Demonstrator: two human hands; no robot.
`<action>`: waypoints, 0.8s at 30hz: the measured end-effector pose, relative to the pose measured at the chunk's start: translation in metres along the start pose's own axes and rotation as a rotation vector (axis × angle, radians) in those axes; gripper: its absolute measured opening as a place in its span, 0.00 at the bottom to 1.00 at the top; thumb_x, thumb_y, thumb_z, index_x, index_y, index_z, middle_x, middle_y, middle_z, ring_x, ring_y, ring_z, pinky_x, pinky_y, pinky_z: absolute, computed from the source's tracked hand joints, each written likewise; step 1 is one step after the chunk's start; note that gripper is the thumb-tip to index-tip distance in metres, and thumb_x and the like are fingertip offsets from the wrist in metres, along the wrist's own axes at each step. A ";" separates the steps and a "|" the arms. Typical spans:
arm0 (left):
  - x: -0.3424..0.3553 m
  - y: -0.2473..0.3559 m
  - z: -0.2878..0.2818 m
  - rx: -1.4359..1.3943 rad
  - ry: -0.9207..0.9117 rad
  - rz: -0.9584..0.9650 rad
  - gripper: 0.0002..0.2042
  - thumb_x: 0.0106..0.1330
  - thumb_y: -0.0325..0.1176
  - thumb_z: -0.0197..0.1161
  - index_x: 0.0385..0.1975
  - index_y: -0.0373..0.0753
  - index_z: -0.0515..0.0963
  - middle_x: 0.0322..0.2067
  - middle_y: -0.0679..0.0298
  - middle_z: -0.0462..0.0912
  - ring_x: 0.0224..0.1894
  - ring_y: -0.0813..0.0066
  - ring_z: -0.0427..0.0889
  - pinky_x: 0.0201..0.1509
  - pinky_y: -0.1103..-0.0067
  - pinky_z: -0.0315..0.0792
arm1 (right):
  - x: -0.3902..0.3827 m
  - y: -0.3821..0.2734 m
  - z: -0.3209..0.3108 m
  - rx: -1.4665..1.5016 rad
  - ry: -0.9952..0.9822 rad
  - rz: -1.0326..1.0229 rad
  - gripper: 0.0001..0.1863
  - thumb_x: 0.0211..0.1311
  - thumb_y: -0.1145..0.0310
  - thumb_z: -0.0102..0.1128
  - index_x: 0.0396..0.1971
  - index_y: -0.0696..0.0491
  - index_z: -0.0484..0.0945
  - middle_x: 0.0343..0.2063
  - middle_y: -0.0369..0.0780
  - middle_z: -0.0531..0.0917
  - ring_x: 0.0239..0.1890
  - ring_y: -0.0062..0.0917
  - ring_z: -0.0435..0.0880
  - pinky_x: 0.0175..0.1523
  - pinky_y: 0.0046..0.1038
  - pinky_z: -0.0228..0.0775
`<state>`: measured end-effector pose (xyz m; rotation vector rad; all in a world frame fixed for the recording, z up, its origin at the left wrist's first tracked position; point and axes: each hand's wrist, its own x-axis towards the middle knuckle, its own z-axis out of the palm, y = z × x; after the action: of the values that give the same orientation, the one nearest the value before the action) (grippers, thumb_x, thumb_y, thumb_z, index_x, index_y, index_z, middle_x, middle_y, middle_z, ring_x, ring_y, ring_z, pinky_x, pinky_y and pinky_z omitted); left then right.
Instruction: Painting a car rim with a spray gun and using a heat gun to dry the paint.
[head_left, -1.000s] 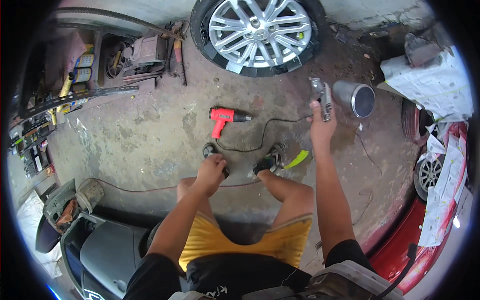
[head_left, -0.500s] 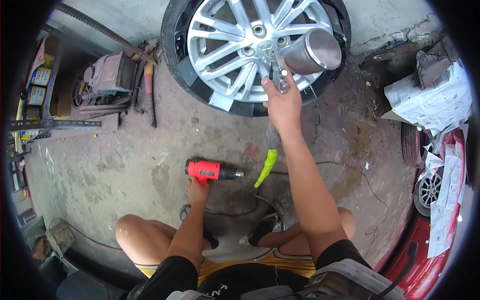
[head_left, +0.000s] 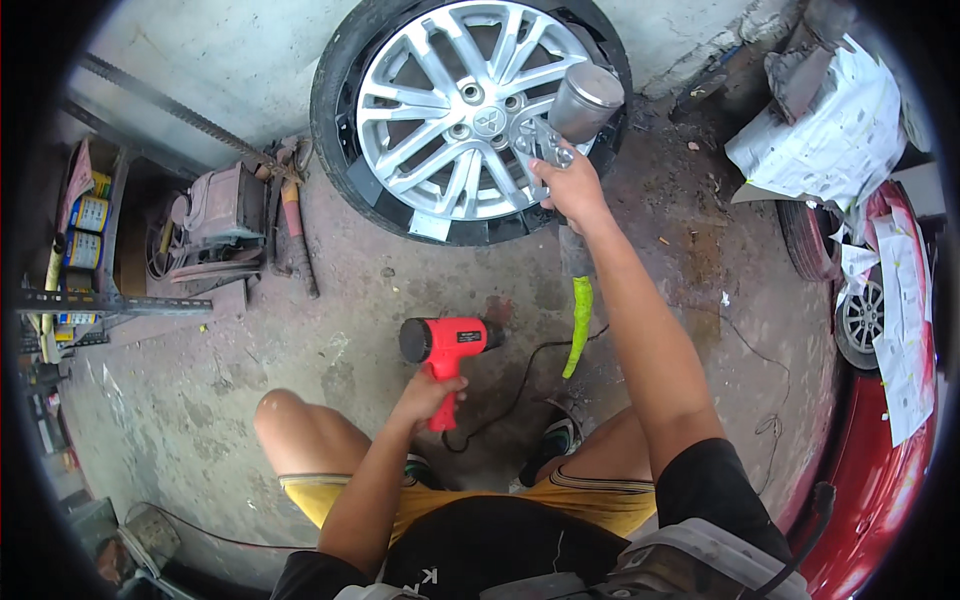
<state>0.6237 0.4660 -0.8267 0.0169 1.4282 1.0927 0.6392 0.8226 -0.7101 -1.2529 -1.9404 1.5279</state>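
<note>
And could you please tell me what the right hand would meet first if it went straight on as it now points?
Beyond the spray gun it holds, the right hand would probably meet the wheel first, though depth is unclear.

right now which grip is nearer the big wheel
Right: the right grip is in front of the big wheel; the left grip, on the heat gun, is farther back.

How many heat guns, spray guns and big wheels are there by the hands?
Heat gun: 1, red, in the left hand
Spray gun: 1, silver, in the right hand
Wheel: 1, silver
Total: 3
</note>
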 end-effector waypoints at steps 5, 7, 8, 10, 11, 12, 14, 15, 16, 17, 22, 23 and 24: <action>-0.027 0.022 0.018 0.063 -0.042 0.192 0.16 0.70 0.34 0.66 0.53 0.36 0.73 0.36 0.67 0.81 0.31 0.76 0.81 0.36 0.76 0.77 | -0.052 -0.015 -0.040 0.069 0.068 0.028 0.23 0.65 0.65 0.66 0.59 0.49 0.77 0.35 0.31 0.83 0.36 0.14 0.80 0.30 0.22 0.76; -0.037 0.031 0.022 0.081 0.008 0.229 0.18 0.70 0.35 0.67 0.54 0.34 0.73 0.34 0.67 0.81 0.30 0.77 0.80 0.36 0.75 0.77 | -0.081 -0.023 -0.053 0.074 0.129 0.029 0.22 0.65 0.65 0.66 0.59 0.49 0.77 0.35 0.31 0.83 0.36 0.13 0.80 0.30 0.21 0.75; -0.042 0.034 0.023 0.140 0.012 0.252 0.19 0.70 0.37 0.68 0.55 0.34 0.74 0.36 0.66 0.82 0.32 0.77 0.81 0.39 0.75 0.77 | -0.097 -0.030 -0.058 0.085 0.145 0.031 0.21 0.65 0.65 0.66 0.57 0.49 0.78 0.36 0.31 0.83 0.38 0.14 0.81 0.31 0.21 0.75; -0.042 0.033 0.018 0.210 0.019 0.282 0.20 0.69 0.38 0.69 0.56 0.34 0.75 0.38 0.66 0.83 0.34 0.77 0.82 0.42 0.75 0.77 | -0.123 -0.025 -0.065 0.110 0.169 0.026 0.20 0.66 0.65 0.66 0.57 0.50 0.78 0.37 0.32 0.83 0.39 0.15 0.81 0.31 0.22 0.75; -0.040 0.027 0.015 0.242 -0.005 0.365 0.20 0.69 0.37 0.69 0.55 0.34 0.76 0.41 0.64 0.83 0.38 0.77 0.82 0.46 0.75 0.77 | -0.136 -0.021 -0.068 0.126 0.191 0.025 0.20 0.66 0.65 0.66 0.56 0.51 0.78 0.38 0.32 0.83 0.40 0.15 0.82 0.31 0.22 0.75; -0.038 0.024 0.013 0.274 -0.026 0.447 0.20 0.69 0.37 0.69 0.55 0.34 0.77 0.44 0.63 0.84 0.42 0.76 0.82 0.50 0.75 0.76 | -0.147 -0.015 -0.069 0.174 0.227 0.047 0.18 0.66 0.65 0.66 0.54 0.52 0.78 0.38 0.32 0.84 0.40 0.17 0.82 0.30 0.23 0.76; -0.046 0.031 0.013 0.285 -0.047 0.465 0.20 0.68 0.37 0.70 0.54 0.34 0.77 0.45 0.63 0.84 0.45 0.76 0.82 0.53 0.75 0.75 | -0.156 -0.008 -0.072 0.184 0.255 0.051 0.18 0.66 0.65 0.66 0.54 0.52 0.78 0.38 0.32 0.84 0.40 0.16 0.82 0.30 0.23 0.76; -0.052 0.035 0.014 0.285 -0.065 0.478 0.20 0.67 0.37 0.71 0.54 0.34 0.77 0.47 0.62 0.84 0.48 0.75 0.81 0.55 0.75 0.74 | -0.162 -0.003 -0.072 0.185 0.274 0.059 0.18 0.66 0.65 0.66 0.53 0.52 0.79 0.38 0.33 0.84 0.39 0.16 0.82 0.30 0.23 0.76; -0.054 0.034 0.010 0.300 -0.074 0.474 0.20 0.67 0.37 0.71 0.54 0.34 0.77 0.47 0.62 0.84 0.48 0.75 0.81 0.55 0.75 0.74 | -0.169 0.001 -0.070 0.194 0.288 0.065 0.18 0.66 0.65 0.66 0.53 0.52 0.79 0.38 0.33 0.84 0.39 0.16 0.82 0.30 0.23 0.76; -0.054 0.034 0.007 0.317 -0.064 0.476 0.20 0.66 0.36 0.72 0.54 0.34 0.78 0.47 0.62 0.84 0.49 0.74 0.81 0.55 0.74 0.73 | -0.172 0.002 -0.066 0.192 0.291 0.076 0.17 0.66 0.65 0.67 0.52 0.53 0.79 0.37 0.33 0.84 0.39 0.16 0.82 0.30 0.23 0.76; -0.061 0.048 0.009 0.456 -0.060 0.418 0.21 0.65 0.37 0.73 0.53 0.34 0.78 0.46 0.61 0.84 0.49 0.72 0.81 0.56 0.73 0.73 | -0.188 0.016 -0.066 0.206 0.309 0.150 0.19 0.65 0.65 0.67 0.54 0.52 0.79 0.36 0.32 0.84 0.38 0.16 0.81 0.30 0.22 0.76; -0.063 0.054 0.013 0.481 -0.047 0.419 0.20 0.65 0.37 0.72 0.53 0.34 0.78 0.46 0.60 0.84 0.49 0.71 0.81 0.56 0.72 0.73 | -0.191 0.018 -0.065 0.211 0.314 0.150 0.19 0.65 0.65 0.67 0.54 0.52 0.79 0.36 0.32 0.84 0.38 0.16 0.81 0.30 0.22 0.76; -0.064 0.057 0.015 0.504 -0.034 0.421 0.20 0.65 0.37 0.72 0.52 0.34 0.79 0.45 0.59 0.84 0.50 0.70 0.82 0.56 0.72 0.73 | -0.195 0.019 -0.064 0.209 0.317 0.169 0.19 0.65 0.65 0.67 0.54 0.52 0.79 0.36 0.32 0.83 0.38 0.16 0.81 0.30 0.22 0.76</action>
<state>0.6170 0.4679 -0.7403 0.7196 1.6793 1.0271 0.7991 0.7013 -0.6613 -1.4916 -1.4696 1.4605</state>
